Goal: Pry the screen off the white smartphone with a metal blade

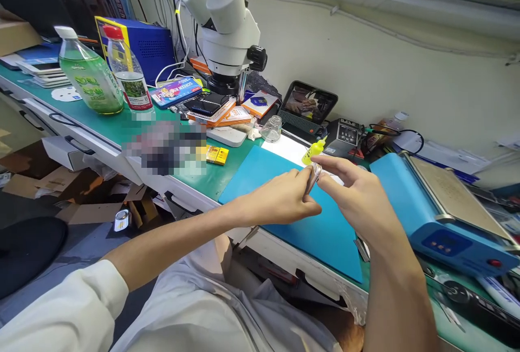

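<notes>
Above the blue mat (264,178), my left hand (288,195) is closed round a thin, shiny-edged phone (313,176). It is tilted nearly edge-on to me, so its screen and back are mostly hidden. My right hand (357,195) reaches in from the right, its forefinger and thumb at either side of the phone's upper end and appearing to pinch it. Just behind the fingers stands a small yellow dropper bottle (313,151) on a white sheet (280,149).
A microscope (227,21) rises at the back. Right of the mat sits a blue heating plate (442,216). Two plastic bottles, a green one (89,78) and a red-capped one (132,81), stand left. Behind are a glass jar (272,129) and a propped screen (309,102).
</notes>
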Available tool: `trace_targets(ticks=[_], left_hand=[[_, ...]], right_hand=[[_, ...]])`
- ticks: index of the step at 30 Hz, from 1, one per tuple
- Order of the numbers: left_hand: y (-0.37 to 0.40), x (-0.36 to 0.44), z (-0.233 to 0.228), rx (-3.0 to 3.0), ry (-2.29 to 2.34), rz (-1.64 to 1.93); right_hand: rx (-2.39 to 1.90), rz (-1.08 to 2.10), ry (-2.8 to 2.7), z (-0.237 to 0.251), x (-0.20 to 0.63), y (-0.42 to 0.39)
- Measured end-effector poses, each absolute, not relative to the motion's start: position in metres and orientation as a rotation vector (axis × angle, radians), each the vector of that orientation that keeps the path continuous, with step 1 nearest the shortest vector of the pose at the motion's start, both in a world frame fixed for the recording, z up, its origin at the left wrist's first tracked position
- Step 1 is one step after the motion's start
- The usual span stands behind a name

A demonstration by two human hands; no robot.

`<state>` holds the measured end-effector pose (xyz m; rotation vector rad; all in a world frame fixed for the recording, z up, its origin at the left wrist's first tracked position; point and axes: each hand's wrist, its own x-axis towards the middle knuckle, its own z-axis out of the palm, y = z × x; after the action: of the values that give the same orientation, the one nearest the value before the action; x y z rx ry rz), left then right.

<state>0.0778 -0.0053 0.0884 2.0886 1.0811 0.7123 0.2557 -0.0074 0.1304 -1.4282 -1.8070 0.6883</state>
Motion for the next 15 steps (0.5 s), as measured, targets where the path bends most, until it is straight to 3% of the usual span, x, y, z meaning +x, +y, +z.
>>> trace_targets(ticks=[15], left_hand=[[0.0,0.074,0.072,1.861,0.919,0.695]], right_hand=[[-1.222,0.706,-1.729,0.096,0.262,-0.009]])
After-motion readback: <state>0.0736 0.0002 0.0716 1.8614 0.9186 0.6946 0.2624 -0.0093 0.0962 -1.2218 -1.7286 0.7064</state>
